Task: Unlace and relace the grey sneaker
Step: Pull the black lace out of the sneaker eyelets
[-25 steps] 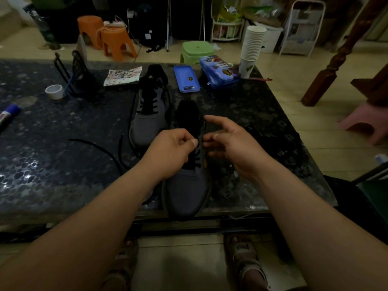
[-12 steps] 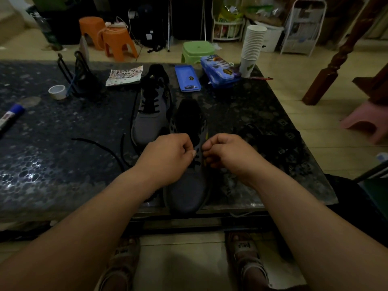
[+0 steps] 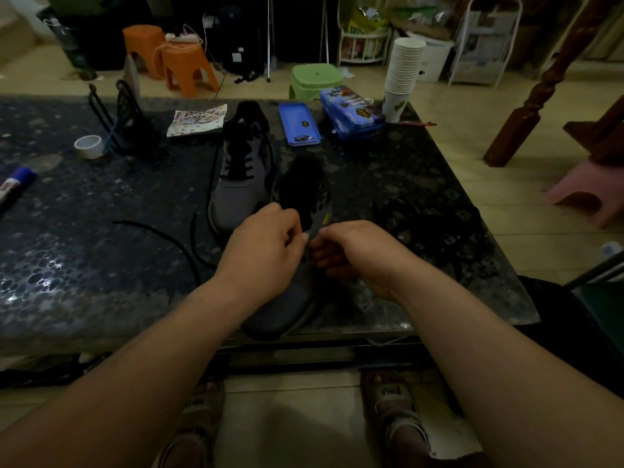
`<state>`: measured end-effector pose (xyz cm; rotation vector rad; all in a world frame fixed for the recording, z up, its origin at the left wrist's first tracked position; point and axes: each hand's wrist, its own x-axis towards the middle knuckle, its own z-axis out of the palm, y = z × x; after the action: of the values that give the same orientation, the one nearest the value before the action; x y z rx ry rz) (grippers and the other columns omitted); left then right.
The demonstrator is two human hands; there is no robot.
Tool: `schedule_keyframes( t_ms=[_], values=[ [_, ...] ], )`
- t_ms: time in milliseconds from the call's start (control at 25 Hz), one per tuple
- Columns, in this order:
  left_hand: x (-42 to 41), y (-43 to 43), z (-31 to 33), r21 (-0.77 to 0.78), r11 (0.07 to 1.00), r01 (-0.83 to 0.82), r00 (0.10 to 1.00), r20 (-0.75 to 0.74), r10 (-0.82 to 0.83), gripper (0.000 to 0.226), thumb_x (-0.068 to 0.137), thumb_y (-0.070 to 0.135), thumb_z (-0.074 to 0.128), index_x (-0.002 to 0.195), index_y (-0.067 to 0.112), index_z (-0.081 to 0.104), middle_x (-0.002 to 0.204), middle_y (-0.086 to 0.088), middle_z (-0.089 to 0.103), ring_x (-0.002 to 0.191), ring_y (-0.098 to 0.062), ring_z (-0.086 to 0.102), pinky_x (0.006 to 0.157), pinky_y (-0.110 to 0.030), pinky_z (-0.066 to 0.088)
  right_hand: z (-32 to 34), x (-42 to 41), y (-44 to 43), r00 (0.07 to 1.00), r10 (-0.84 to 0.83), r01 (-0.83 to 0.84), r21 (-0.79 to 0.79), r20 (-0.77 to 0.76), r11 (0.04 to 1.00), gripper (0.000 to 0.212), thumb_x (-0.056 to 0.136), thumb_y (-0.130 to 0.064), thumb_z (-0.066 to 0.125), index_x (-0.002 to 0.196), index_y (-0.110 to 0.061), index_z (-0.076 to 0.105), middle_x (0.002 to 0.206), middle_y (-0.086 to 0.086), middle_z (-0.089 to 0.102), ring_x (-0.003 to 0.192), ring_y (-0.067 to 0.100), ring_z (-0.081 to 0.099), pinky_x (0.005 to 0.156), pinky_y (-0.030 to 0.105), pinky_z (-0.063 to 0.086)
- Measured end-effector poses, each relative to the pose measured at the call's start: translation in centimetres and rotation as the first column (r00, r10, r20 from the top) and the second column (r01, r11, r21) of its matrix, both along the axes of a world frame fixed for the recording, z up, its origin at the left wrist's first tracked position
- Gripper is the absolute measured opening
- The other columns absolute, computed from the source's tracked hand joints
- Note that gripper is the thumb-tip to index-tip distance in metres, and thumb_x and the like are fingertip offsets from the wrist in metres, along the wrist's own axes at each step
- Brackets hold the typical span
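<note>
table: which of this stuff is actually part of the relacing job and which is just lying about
In the job: near grey sneaker, left hand and right hand pinching at its eyelets, loose black lace.

Lying about: second sneaker, tape roll, blue lid, pencil case, paper cups, glue stick.

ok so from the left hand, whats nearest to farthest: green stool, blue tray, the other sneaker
1. Other sneaker: just beyond the left hand, slightly to its left.
2. Blue tray: near the far edge of the table, straight ahead.
3. Green stool: on the floor past the table's far edge.
</note>
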<state>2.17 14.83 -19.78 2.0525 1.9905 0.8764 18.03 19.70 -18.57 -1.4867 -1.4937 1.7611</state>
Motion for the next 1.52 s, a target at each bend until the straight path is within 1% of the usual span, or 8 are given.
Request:
schedule_keyframes(
  t_ms=[280, 360, 480, 600, 920, 1160, 1400, 1520],
  values=[
    [-0.7, -0.7, 0.0, -0.290, 0.901, 0.323, 0.742, 0.668, -0.050, 0.012, 0.082, 0.032, 0.079, 0.087, 0.025, 0.072, 0.105, -0.002, 0.053, 0.095, -0.012, 0.057, 0.089, -0.031, 0.048, -0.2, 0.7, 0.1, 0.999, -0.031, 0.031, 0.001, 0.036, 1.000, 0.035, 0.096, -0.036, 0.071, 0.101, -0.002, 0.077, 0.083, 0.007, 0.073, 0.076, 0.017, 0.069, 0.069, 0.028, 0.052],
    [0.1, -1.3, -0.6, -0.260, 0.923, 0.284, 0.772, 0.633, -0.059, 0.020, 0.080, 0.028, 0.081, 0.096, 0.025, 0.070, 0.110, 0.000, 0.051, 0.103, -0.014, 0.058, 0.101, -0.035, 0.049, -0.2, 1.0, 0.4, 0.999, -0.038, 0.039, -0.034, 0.034, 0.999, 0.023, 0.095, -0.026, 0.072, 0.099, -0.004, 0.075, 0.088, 0.011, 0.072, 0.081, 0.021, 0.068, 0.073, 0.031, 0.051],
    [2.2, -3.7, -2.4, -0.040, 0.984, -0.171, 0.942, 0.285, 0.176, 0.044, 0.077, 0.038, 0.084, 0.107, 0.024, 0.056, 0.113, 0.006, 0.041, 0.110, -0.019, 0.051, 0.097, -0.040, 0.047, -0.2, 1.0, 0.1, 0.997, -0.065, 0.061, -0.100, -0.033, 0.993, 0.008, 0.097, -0.015, 0.065, 0.097, -0.009, 0.070, 0.086, 0.008, 0.069, 0.075, 0.017, 0.065, 0.073, 0.030, 0.050],
    [3.2, -5.7, -4.2, -0.069, 0.920, -0.386, 0.876, 0.287, 0.389, 0.059, 0.073, 0.053, 0.082, 0.111, 0.021, 0.048, 0.111, 0.005, 0.041, 0.111, -0.026, 0.050, 0.093, -0.050, 0.048, -0.1, 1.3, -1.0, 0.989, -0.104, 0.096, -0.083, -0.107, 0.992, 0.011, 0.096, -0.007, 0.059, 0.090, -0.011, 0.067, 0.087, 0.009, 0.066, 0.083, 0.019, 0.064, 0.079, 0.030, 0.052],
    [3.2, -4.8, -4.1, -0.243, 0.864, -0.441, 0.849, 0.201, 0.489, 0.054, 0.081, 0.064, 0.073, 0.110, 0.025, 0.051, 0.114, 0.002, 0.051, 0.119, -0.029, 0.049, 0.091, -0.046, 0.036, 0.5, 0.2, -2.9, 0.983, -0.056, 0.028, 0.159, 0.172, 0.987, 0.044, 0.099, -0.053, 0.059, 0.088, -0.011, 0.071, 0.088, 0.006, 0.071, 0.081, 0.017, 0.064, 0.067, 0.031, 0.045],
    [3.5, -4.9, -4.1, -0.238, 0.863, -0.445, 0.836, 0.235, 0.496, 0.044, 0.084, 0.061, 0.070, 0.099, 0.028, 0.045, 0.106, 0.005, 0.045, 0.116, -0.030, 0.049, 0.092, -0.047, 0.036, 0.2, 2.1, -4.1, 0.998, 0.015, -0.031, 0.288, 0.055, 0.957, 0.025, 0.093, -0.019, 0.066, 0.069, -0.016, 0.061, 0.072, 0.013, 0.053, 0.067, 0.020, 0.046, 0.062, 0.033, 0.034],
    [3.7, -4.5, -3.7, -0.259, 0.852, -0.455, 0.826, 0.235, 0.512, 0.042, 0.086, 0.058, 0.070, 0.099, 0.029, 0.043, 0.110, 0.002, 0.047, 0.119, -0.030, 0.048, 0.096, -0.048, 0.037, 1.0, 1.8, -2.2, 0.985, -0.068, 0.067, 0.014, 0.161, 0.998, 0.062, 0.093, -0.073, 0.051, 0.083, -0.014, 0.066, 0.081, 0.007, 0.070, 0.075, 0.022, 0.067, 0.068, 0.033, 0.050],
    [4.0, -4.4, -3.9, -0.272, 0.851, -0.449, 0.827, 0.236, 0.511, 0.047, 0.088, 0.061, 0.066, 0.113, 0.025, 0.049, 0.123, -0.003, 0.051, 0.124, -0.031, 0.046, 0.099, -0.049, 0.037, 0.6, 0.4, -0.4, 0.955, 0.008, -0.073, 0.209, 0.297, 0.975, 0.050, 0.097, -0.059, 0.060, 0.089, -0.010, 0.069, 0.079, 0.005, 0.068, 0.072, 0.020, 0.064, 0.064, 0.032, 0.049]
  ],
)
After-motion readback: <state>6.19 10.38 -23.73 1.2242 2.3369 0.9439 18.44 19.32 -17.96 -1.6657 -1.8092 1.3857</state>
